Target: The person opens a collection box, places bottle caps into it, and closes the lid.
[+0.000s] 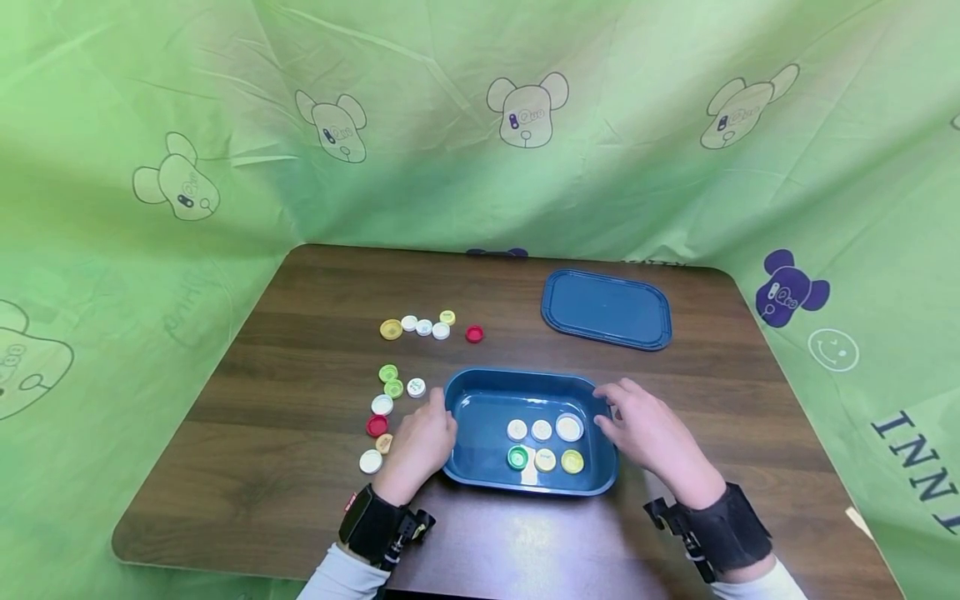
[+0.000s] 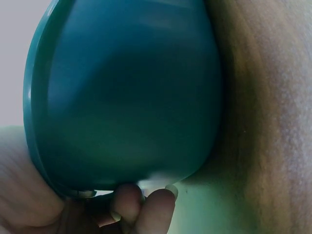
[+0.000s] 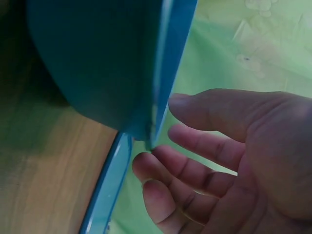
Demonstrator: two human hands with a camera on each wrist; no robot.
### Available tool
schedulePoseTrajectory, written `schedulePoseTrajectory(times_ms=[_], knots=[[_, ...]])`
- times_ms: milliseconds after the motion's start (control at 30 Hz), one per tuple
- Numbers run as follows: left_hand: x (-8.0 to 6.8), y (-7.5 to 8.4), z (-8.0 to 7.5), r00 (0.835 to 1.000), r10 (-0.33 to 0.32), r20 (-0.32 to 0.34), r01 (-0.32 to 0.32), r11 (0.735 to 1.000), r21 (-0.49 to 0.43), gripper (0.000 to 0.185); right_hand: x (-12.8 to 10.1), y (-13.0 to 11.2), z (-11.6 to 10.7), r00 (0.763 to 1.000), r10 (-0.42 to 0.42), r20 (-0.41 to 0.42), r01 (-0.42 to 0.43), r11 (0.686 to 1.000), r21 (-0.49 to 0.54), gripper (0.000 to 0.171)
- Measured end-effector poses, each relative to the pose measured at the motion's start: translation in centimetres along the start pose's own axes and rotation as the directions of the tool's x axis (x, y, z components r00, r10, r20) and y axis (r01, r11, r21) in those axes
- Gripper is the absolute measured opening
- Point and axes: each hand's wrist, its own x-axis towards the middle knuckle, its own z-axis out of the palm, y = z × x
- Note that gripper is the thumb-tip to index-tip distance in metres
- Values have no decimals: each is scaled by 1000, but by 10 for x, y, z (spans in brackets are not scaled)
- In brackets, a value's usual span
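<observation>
A deep blue plastic tray point(image 1: 487, 479) sits on the table in front of me, bottle caps lying in two rows inside it. White caps point(image 1: 542, 430) form the upper row; a green cap point(image 1: 517, 457), a cream cap point(image 1: 545, 460) and a yellow cap point(image 1: 572, 462) the lower. My left hand point(image 1: 420, 446) holds the tray's left end, its curled fingers point(image 2: 155, 209) against the outer wall in the left wrist view. At the right end, my right hand point(image 1: 652, 429) has loosely bent, spread fingers, its thumb point(image 3: 187, 108) right by the rim.
Left of the tray, a column of caps runs toward me, including a red cap point(image 1: 377, 426) and a light green cap point(image 1: 387, 373). Another row, with a gold cap point(image 1: 391, 330), lies farther back. A flat blue lid point(image 1: 606, 308) rests at the back right.
</observation>
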Motion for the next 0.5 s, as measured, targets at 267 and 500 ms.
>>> schedulePoseTrajectory(times_ms=[267, 500], knots=[[0, 2, -2, 1000, -3, 6, 3, 1000, 0, 24, 0, 6, 9, 996, 85, -7, -84, 996, 42, 53], [0, 2, -3, 1000, -6, 7, 6, 1000, -2, 23, -1, 5, 21, 986, 151, 67, -155, 986, 62, 66]])
